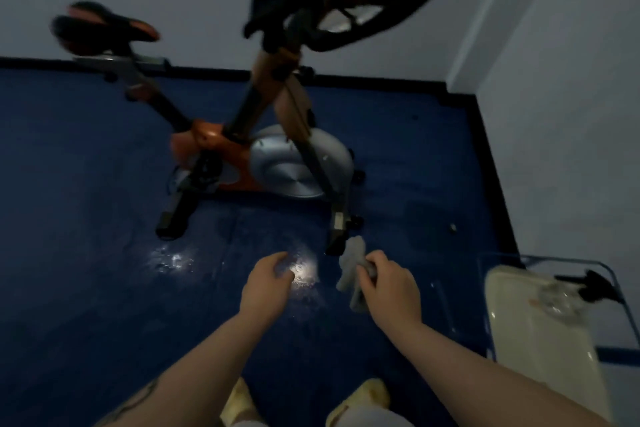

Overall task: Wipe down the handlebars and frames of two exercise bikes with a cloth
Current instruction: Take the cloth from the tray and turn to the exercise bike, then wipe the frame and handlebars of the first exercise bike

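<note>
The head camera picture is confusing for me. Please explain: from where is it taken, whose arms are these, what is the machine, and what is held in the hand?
The camera sits on a person's head and looks forward and down, so the two bare arms at the bottom belong to that person. The wide lens bends the room, which is why the walls lean.

The machine is an exercise bike in orange and black, standing on a dark blue floor. Its saddle is at upper left, and its black handlebars are at the top, blurred.

The right hand is closed around a pale cloth, which hangs from the fist. The left hand holds nothing; its fingers are loosely curled. Neither hand touches the bike.

At lower right stands a white object; I cannot tell what it is.
</note>
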Available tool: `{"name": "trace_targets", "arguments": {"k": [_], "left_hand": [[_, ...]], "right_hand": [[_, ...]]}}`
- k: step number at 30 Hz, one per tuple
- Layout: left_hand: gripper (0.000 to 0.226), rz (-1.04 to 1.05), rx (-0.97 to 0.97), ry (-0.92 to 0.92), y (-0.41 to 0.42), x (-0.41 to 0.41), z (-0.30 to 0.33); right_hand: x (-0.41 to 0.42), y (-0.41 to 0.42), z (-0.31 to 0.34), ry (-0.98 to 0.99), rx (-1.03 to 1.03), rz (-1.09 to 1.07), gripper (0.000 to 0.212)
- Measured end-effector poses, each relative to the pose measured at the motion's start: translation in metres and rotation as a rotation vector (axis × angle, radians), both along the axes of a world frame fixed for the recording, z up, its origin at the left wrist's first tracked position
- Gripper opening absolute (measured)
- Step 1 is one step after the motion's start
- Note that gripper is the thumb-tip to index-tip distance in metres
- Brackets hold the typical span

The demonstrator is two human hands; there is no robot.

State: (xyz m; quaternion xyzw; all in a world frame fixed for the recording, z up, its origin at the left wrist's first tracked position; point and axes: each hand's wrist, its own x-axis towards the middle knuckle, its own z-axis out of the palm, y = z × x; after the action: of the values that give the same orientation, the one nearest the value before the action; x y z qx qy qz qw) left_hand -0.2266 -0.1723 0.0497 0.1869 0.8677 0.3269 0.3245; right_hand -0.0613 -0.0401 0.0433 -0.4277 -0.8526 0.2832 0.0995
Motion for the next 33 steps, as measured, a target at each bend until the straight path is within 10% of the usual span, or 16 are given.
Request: {"name": "trace_targets", "arguments": {"k": [19,33], "left_hand": [[0.044,-0.074,0.173,0.157,-0.103,-0.245,0.084],[0.043,-0.165,0.350,0.138,0.006,-0.333,0.116]], "right_hand": [[-0.253,-0.105,0.086,0.336,0.074,-0.131,0.015],[-0.323,-0.017,0.136,0.651,0.045,-0.391,0.011]]}}
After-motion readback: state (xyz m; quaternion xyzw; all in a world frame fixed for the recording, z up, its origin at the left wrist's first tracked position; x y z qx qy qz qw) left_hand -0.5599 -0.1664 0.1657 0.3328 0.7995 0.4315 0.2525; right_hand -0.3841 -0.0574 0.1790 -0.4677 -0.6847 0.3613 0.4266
